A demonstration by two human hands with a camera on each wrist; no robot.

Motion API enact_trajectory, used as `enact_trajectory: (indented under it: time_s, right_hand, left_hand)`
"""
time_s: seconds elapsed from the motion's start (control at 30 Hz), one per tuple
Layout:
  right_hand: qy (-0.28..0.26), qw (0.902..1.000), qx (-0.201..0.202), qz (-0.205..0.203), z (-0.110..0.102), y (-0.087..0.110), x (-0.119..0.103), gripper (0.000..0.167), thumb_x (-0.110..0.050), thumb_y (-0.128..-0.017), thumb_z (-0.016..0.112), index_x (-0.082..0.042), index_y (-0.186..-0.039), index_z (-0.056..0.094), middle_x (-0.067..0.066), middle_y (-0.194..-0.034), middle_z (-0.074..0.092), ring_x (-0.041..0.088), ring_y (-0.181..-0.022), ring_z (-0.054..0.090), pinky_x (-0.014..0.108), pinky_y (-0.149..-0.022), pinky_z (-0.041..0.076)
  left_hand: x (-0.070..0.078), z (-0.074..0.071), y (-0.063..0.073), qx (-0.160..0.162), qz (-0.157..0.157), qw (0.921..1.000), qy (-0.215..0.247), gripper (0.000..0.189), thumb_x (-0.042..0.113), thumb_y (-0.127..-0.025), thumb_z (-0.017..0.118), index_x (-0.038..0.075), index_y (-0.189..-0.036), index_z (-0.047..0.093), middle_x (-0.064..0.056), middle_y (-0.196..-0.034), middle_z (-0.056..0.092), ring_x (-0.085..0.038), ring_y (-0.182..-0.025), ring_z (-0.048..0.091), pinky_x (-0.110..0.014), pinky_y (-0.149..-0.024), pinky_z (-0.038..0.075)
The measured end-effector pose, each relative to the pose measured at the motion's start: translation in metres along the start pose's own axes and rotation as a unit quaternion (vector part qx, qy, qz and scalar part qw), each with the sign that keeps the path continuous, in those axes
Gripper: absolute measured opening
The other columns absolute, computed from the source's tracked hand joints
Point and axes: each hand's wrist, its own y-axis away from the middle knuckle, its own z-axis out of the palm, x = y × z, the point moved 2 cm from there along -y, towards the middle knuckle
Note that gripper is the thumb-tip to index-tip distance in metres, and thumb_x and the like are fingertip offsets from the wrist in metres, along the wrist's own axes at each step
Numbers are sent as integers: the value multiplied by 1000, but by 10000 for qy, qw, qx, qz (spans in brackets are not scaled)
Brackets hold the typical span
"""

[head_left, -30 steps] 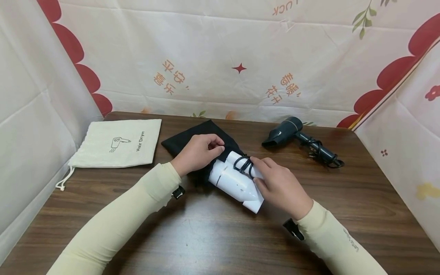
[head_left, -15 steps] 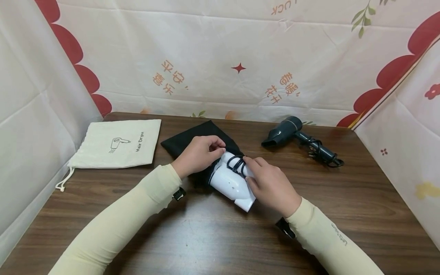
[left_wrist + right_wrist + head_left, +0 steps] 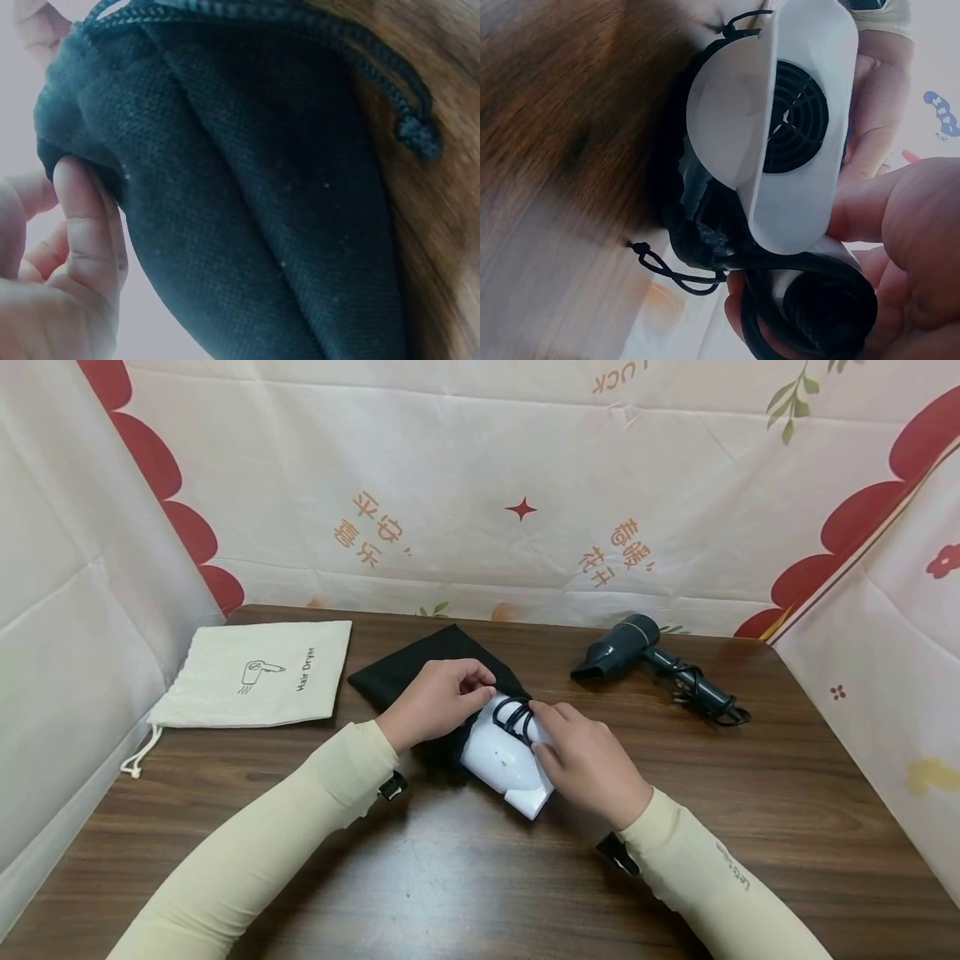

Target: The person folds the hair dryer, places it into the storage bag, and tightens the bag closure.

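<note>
A white hair dryer (image 3: 504, 762) with a black cord (image 3: 513, 717) looped at its handle lies partly inside a black drawstring pouch (image 3: 405, 667); its back end is hidden by the cloth. My left hand (image 3: 435, 700) pinches the pouch near its mouth. In the left wrist view the pouch (image 3: 240, 187) covers most of the frame, with my left fingertips at its edge. My right hand (image 3: 588, 764) grips the dryer by its folded handle and cord. The right wrist view shows the wide nozzle (image 3: 802, 210), the round grille behind it and the pouch's knotted drawstring (image 3: 676, 279).
A cream pouch (image 3: 255, 681) printed "Hair Dryer" lies flat at the left of the wooden table (image 3: 420, 877). A dark teal hair dryer (image 3: 626, 647), its cord wrapped round the handle, lies at the back right. Printed curtains (image 3: 465, 460) surround the table.
My right hand has moved left with the white hair dryer, and more of the dryer is inside the black pouch. My left hand has kept its pinch, shifting only slightly.
</note>
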Motion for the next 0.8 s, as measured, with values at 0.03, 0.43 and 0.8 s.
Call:
enact_trajectory:
  time_s: [0.03,0.43,0.8]
  right_hand:
    - [-11,10000,14,5,0,-1,0,51,-14,-92,69,1,-138,54,16,-117,63,23,-90,65,42,-78,55]
    - [-255,9995,169,88,4,-8,-2,44,-15,-93,68,1,-132,56,18,-120,65,27,-99,65,47,-85,53]
    - [-604,9966,124,537,9,-17,-4,19,-15,-91,71,-9,-103,57,6,-89,61,20,-70,55,33,-62,50]
  left_hand:
    - [0,0,0,-31,-12,10000,4,13,19,-98,64,13,-106,71,4,-87,65,-15,-79,57,-27,-69,50]
    - [2,2,0,-301,19,9995,-6,12,19,-97,65,14,-106,71,5,-92,67,-13,-82,58,-27,-75,50]
    - [1,5,1,-399,-80,9992,-5,13,21,-97,66,16,-108,71,5,-92,66,-14,-82,58,-26,-75,51]
